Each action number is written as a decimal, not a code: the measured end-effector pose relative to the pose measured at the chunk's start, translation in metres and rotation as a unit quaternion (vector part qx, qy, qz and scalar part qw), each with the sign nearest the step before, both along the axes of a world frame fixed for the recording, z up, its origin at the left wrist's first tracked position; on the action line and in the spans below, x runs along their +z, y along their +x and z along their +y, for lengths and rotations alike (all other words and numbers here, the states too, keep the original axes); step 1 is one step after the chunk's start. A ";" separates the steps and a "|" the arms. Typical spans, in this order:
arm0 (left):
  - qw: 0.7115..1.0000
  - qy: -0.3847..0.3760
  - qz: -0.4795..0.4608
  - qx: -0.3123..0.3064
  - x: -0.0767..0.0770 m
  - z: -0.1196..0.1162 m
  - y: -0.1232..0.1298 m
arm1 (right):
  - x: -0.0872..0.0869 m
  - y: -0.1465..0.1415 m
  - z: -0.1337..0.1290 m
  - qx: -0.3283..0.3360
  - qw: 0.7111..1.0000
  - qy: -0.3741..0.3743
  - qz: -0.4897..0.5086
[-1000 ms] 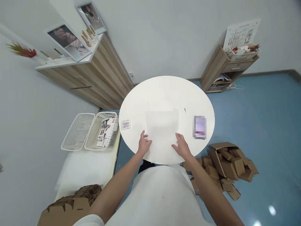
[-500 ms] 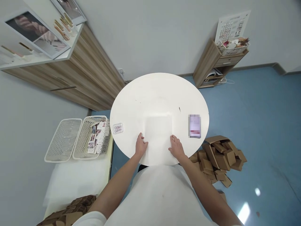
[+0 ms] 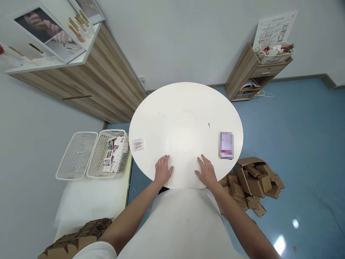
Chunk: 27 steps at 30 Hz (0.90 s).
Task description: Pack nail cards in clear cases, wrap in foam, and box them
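Note:
My left hand (image 3: 162,170) rests on the front left part of a round white table (image 3: 185,104). Its fingers are stretched out, with the thumb apart. My right hand (image 3: 207,172) lies at the front right, fingers spread, holding nothing. Between the two hands is a pale, bright patch; whether it is a white sheet or only shine on the tabletop I cannot tell. A small clear plastic case (image 3: 138,144) with pinkish pieces in it is near the table's left edge. Toward the right edge lies a purple rectangular item (image 3: 226,145), its details blurred out.
An open white basket (image 3: 93,158) holding printed cards stands on a side surface at left. Cardboard boxes (image 3: 256,180) are piled on the floor at right. A wooden cabinet (image 3: 113,72) stands back left, a small shelf unit (image 3: 242,75) back right.
Both hands have loosened: the fingers, earlier placed along the sides of a pale square on the table, now lie spread on the tabletop. The square's outline has faded. The view has shifted slightly.

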<state>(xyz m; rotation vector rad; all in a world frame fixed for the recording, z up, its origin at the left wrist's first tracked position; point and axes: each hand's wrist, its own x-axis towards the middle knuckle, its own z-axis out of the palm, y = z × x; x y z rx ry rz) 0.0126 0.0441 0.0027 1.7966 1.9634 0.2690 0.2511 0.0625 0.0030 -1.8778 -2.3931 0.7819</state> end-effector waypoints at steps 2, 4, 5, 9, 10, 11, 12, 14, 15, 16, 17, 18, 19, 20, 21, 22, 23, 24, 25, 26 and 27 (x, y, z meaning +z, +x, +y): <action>0.995 -0.022 0.017 -0.100 0.001 -0.018 0.001 | -0.001 -0.001 -0.013 0.046 0.999 0.001 0.010; 0.986 -0.045 0.040 -0.156 0.000 -0.032 0.002 | -0.006 -0.004 -0.024 0.098 0.995 -0.016 0.006; 0.983 -0.057 0.053 -0.168 -0.002 -0.037 0.002 | -0.010 -0.007 -0.028 0.116 0.993 -0.027 -0.003; 0.976 -0.095 0.098 -0.171 -0.006 -0.039 0.000 | -0.023 -0.014 -0.029 0.139 0.988 -0.046 -0.047; 0.975 -0.101 0.106 -0.169 -0.006 -0.035 0.000 | -0.026 -0.014 -0.026 0.140 0.988 -0.042 -0.051; 0.974 -0.106 0.112 -0.166 -0.007 -0.031 -0.001 | -0.027 -0.015 -0.022 0.141 0.988 -0.038 -0.052; 0.973 -0.109 0.118 -0.163 -0.007 -0.026 -0.002 | -0.028 -0.015 -0.017 0.142 0.988 -0.034 -0.052; 0.973 -0.114 0.127 -0.156 -0.007 -0.018 -0.002 | -0.028 -0.014 -0.009 0.143 0.988 -0.029 -0.051; 0.973 -0.114 0.132 -0.152 -0.007 -0.014 -0.002 | -0.028 -0.014 -0.005 0.143 0.988 -0.029 -0.051; 0.973 -0.115 0.136 -0.147 -0.007 -0.011 -0.002 | -0.028 -0.014 -0.001 0.142 0.988 -0.030 -0.051; 0.973 -0.115 0.140 -0.142 -0.008 -0.010 -0.002 | -0.028 -0.014 0.001 0.141 0.988 -0.031 -0.050; 0.973 -0.116 0.143 -0.138 -0.008 -0.009 -0.002 | -0.028 -0.015 0.003 0.139 0.989 -0.032 -0.049; 0.973 -0.118 0.146 -0.134 -0.008 -0.009 -0.003 | -0.029 -0.015 0.004 0.137 0.989 -0.033 -0.047; 0.973 -0.121 0.148 -0.131 -0.009 -0.009 -0.003 | -0.030 -0.016 0.004 0.133 0.989 -0.034 -0.044; 0.972 -0.124 0.150 -0.128 -0.009 -0.010 -0.004 | -0.031 -0.016 0.004 0.130 0.990 -0.034 -0.042; 0.972 -0.128 0.152 -0.125 -0.009 -0.012 -0.005 | -0.032 -0.016 0.004 0.127 0.991 -0.034 -0.040; 0.971 -0.133 0.154 -0.122 -0.008 -0.013 -0.006 | -0.033 -0.017 0.004 0.124 0.991 -0.034 -0.038; 0.971 -0.137 0.155 -0.120 -0.008 -0.014 -0.007 | -0.033 -0.017 0.003 0.120 0.991 -0.034 -0.037; 0.971 -0.141 0.155 -0.117 -0.008 -0.015 -0.008 | -0.034 -0.017 0.002 0.118 0.992 -0.033 -0.036; 0.971 -0.144 0.153 -0.114 -0.007 -0.016 -0.008 | -0.033 -0.017 0.002 0.115 0.992 -0.032 -0.035; 0.972 -0.145 0.150 -0.110 -0.006 -0.016 -0.009 | -0.033 -0.017 0.001 0.113 0.992 -0.031 -0.034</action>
